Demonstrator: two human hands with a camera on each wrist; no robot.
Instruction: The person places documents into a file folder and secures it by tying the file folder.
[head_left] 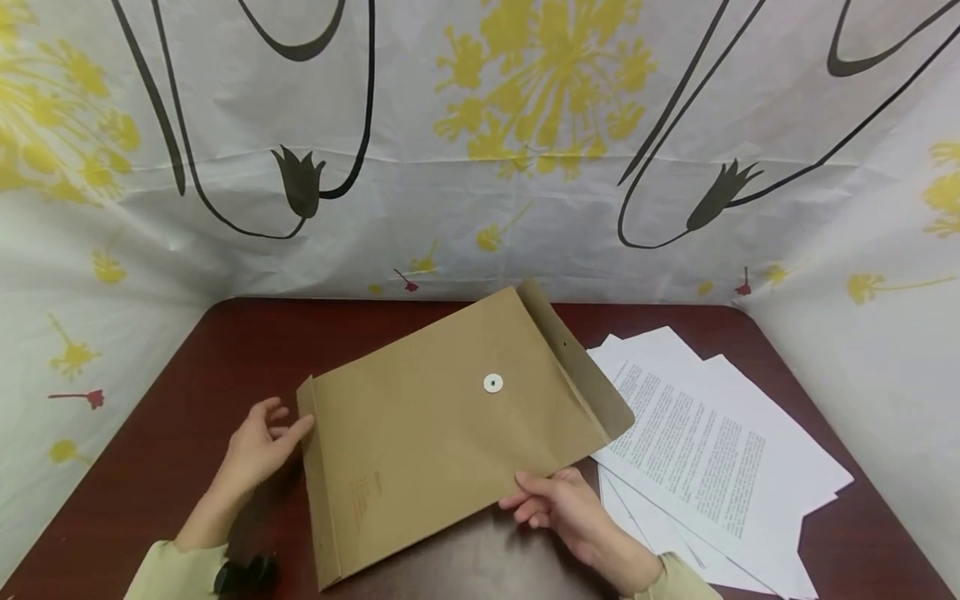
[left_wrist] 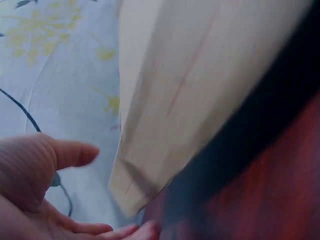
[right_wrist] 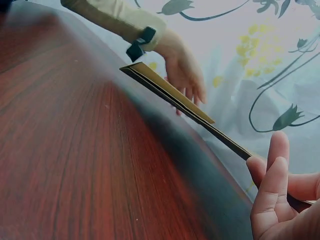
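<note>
A brown kraft paper envelope (head_left: 442,417) is held tilted above the table, its flap (head_left: 573,354) spread to the upper right. A white round button (head_left: 492,383) shows on its face. My right hand (head_left: 566,512) pinches the lower right edge between thumb and fingers; the right wrist view shows the envelope (right_wrist: 185,102) nearly edge-on in those fingers. My left hand (head_left: 262,442) is beside the envelope's left end, thumb and fingers parted. In the left wrist view a gap shows between the left thumb (left_wrist: 77,153) and the envelope (left_wrist: 150,155).
Printed white sheets (head_left: 690,442) lie in a loose, uneven stack on the right of the dark red table (head_left: 247,346), partly under the envelope's flap side. A patterned white cloth (head_left: 420,225) hangs behind and at both sides of the table.
</note>
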